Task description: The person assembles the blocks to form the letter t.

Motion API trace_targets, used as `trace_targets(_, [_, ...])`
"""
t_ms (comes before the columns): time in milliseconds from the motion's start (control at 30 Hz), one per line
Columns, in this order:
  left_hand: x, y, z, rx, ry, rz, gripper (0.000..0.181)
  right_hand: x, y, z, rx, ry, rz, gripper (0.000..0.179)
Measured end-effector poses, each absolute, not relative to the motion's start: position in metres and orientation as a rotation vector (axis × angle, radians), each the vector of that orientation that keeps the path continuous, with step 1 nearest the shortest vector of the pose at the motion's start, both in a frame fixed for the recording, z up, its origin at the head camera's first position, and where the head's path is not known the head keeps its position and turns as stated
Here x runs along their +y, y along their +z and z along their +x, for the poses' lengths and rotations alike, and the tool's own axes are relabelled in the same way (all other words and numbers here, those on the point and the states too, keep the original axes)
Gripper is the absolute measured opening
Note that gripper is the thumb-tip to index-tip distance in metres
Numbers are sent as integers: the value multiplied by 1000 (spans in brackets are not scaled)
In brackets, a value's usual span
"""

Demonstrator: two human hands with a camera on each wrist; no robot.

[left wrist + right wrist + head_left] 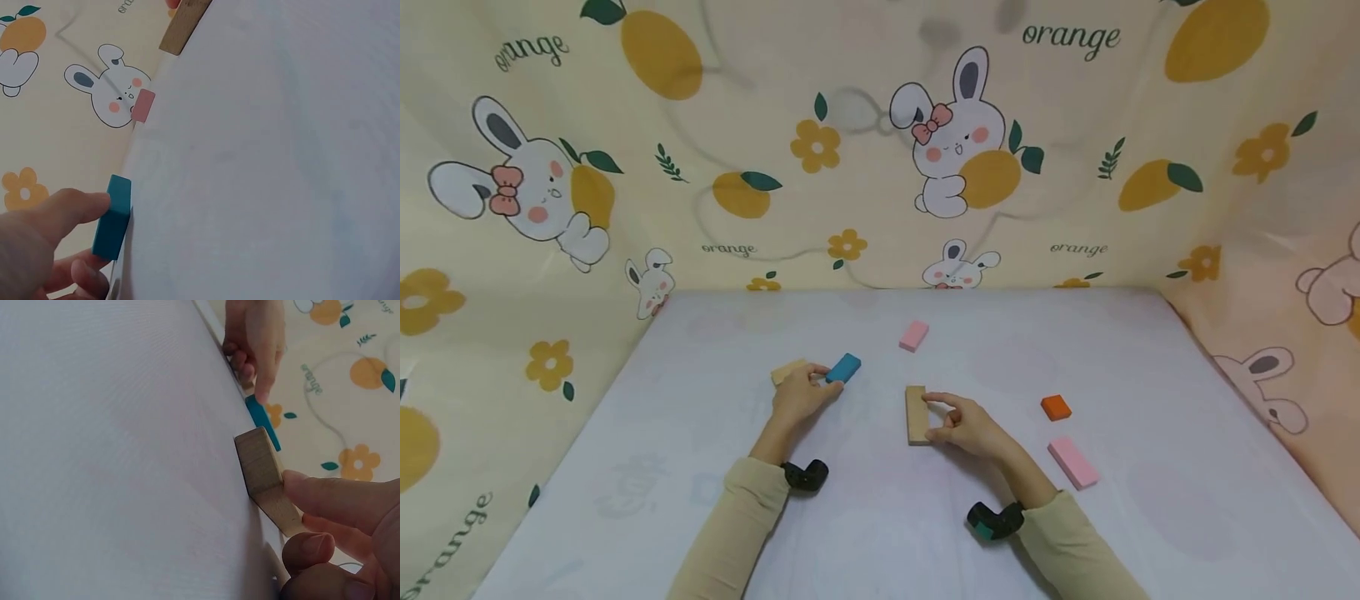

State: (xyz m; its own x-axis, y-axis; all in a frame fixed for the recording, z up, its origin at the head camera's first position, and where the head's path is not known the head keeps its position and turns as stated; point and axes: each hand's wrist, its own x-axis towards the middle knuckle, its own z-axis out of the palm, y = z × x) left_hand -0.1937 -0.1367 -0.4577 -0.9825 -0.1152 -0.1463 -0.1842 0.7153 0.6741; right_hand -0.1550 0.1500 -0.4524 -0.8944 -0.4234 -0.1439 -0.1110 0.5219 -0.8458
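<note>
In the head view my left hand (pixel 800 396) is at a blue block (pixel 844 368), thumb and index finger at its near-left end. The left wrist view shows the thumb on one face of this blue block (pixel 114 215), with fingers at its lower end. My right hand (pixel 972 427) has thumb and index finger on the right side of a long plain wooden block (pixel 917 415), which lies lengthwise away from me. Seen from the right wrist, fingertips meet the wooden block (pixel 259 462) at its edge. A second pale wooden block (pixel 787 372) lies behind the left hand, partly hidden.
A pink block (pixel 913 336) lies at the back of the white-covered table (pixel 715 533). Off to the right are a small orange block (pixel 1056 407) and a larger pink block (pixel 1072 462). A patterned cloth (pixel 865 183) rises behind the table and along both sides.
</note>
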Motion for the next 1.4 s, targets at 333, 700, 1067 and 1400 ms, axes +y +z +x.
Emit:
trace_targets(333, [-136,-460,-195,2833,1165,-229,43,150,-453,-151,2417,-1340,-448,59])
trace_targets(700, [-138,-458,-196,2903,1209,-130,40,148,-453,-152,2426,-1326,-471,58])
trace_targets(1067, [-139,-460,-203,2942,1285,7,35,150,-452,-153,2446,-1289,-484,56])
trace_targets(1400, [-140,-456,-207,2923,1293,118,36,149,-455,-154,2457,-1284,-480,58])
